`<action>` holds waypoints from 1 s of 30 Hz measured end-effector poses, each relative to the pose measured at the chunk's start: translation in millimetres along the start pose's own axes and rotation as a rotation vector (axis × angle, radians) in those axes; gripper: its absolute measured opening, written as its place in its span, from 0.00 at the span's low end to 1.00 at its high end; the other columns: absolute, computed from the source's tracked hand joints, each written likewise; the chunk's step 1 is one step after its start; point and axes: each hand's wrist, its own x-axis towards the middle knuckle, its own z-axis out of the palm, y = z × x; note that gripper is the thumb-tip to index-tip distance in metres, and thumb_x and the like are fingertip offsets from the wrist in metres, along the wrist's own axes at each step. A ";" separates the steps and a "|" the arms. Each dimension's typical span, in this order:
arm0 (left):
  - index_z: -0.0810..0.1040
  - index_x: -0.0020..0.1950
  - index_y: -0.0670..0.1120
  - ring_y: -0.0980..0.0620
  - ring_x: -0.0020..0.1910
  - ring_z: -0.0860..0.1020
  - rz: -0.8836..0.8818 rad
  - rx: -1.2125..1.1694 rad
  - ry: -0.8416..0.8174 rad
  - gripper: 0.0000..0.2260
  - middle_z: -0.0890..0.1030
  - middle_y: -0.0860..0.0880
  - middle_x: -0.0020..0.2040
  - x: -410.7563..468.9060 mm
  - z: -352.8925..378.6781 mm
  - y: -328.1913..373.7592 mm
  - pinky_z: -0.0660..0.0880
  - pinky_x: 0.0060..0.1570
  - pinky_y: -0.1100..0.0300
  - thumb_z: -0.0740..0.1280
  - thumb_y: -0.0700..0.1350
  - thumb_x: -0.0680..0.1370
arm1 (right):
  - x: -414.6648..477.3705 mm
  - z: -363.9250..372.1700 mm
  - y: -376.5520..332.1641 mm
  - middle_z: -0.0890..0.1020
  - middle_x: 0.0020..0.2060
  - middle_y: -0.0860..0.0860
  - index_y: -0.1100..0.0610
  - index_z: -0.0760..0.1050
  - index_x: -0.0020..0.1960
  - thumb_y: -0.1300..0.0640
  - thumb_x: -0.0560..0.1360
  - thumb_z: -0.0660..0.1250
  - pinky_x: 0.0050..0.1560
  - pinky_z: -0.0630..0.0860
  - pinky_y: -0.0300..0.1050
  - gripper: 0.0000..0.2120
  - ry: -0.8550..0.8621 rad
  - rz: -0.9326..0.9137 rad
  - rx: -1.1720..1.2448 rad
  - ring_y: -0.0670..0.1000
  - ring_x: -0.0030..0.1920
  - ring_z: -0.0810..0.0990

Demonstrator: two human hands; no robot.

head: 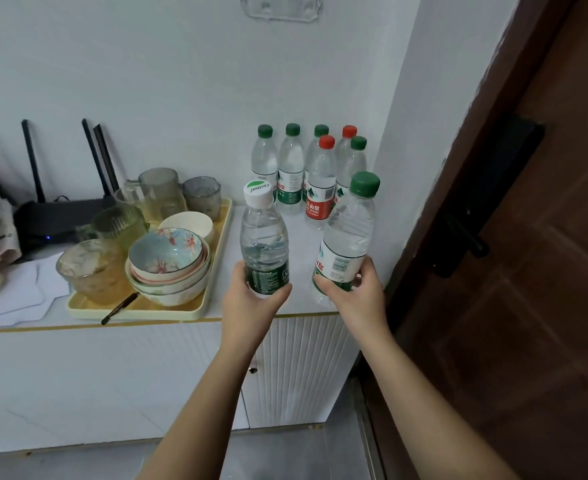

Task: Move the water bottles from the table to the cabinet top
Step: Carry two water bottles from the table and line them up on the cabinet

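Water bottles fill both our hands: a clear plastic bottle with a white cap and dark green label [264,242] in our left hand [251,299], and a clear plastic bottle with a green cap and white-and-green label [346,237] in our right hand [356,294]. Both are held above the front right part of the white cabinet top [296,306]. The white-capped one stands nearly upright, cap up, leaning slightly left; the green-capped one tilts, its cap pointing up and to the right. Six more clear bottles, four green-capped and two red-capped [321,183], stand upright in the back corner by the wall, overlapping so that the rear labels are partly hidden.

We cannot see either held bottle's base; our palms and fingers cover them. Both arms reach forward and up, fingers wrapped and clamped around the lower labels, thumbs toward us.

To the left, a cream plastic tray [195,311] carries stacked patterned bowls [168,261] and glass cups.
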 end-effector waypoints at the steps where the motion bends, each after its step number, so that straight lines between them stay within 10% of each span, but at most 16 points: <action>1: 0.71 0.61 0.56 0.70 0.47 0.77 -0.002 0.007 -0.010 0.26 0.79 0.62 0.50 7.4 0.3 -2.7 0.71 0.43 0.75 0.78 0.46 0.68 | 5.1 4.4 0.5 0.81 0.45 0.36 0.46 0.72 0.56 0.58 0.66 0.80 0.47 0.76 0.34 0.25 0.005 0.004 -0.005 0.31 0.45 0.79; 13: 0.72 0.61 0.51 0.62 0.49 0.78 -0.016 0.074 -0.095 0.26 0.80 0.57 0.51 66.8 11.9 -41.7 0.71 0.43 0.71 0.78 0.47 0.67 | 39.4 44.5 24.8 0.80 0.45 0.35 0.44 0.71 0.54 0.58 0.66 0.80 0.40 0.71 0.23 0.24 0.045 0.087 -0.060 0.28 0.43 0.77; 30: 0.72 0.62 0.52 0.65 0.51 0.77 0.007 0.092 -0.033 0.28 0.79 0.59 0.52 89.2 28.5 -59.3 0.74 0.48 0.66 0.79 0.46 0.66 | 74.1 56.8 57.5 0.82 0.52 0.42 0.43 0.72 0.58 0.54 0.64 0.80 0.53 0.79 0.42 0.27 -0.043 0.052 -0.088 0.40 0.52 0.81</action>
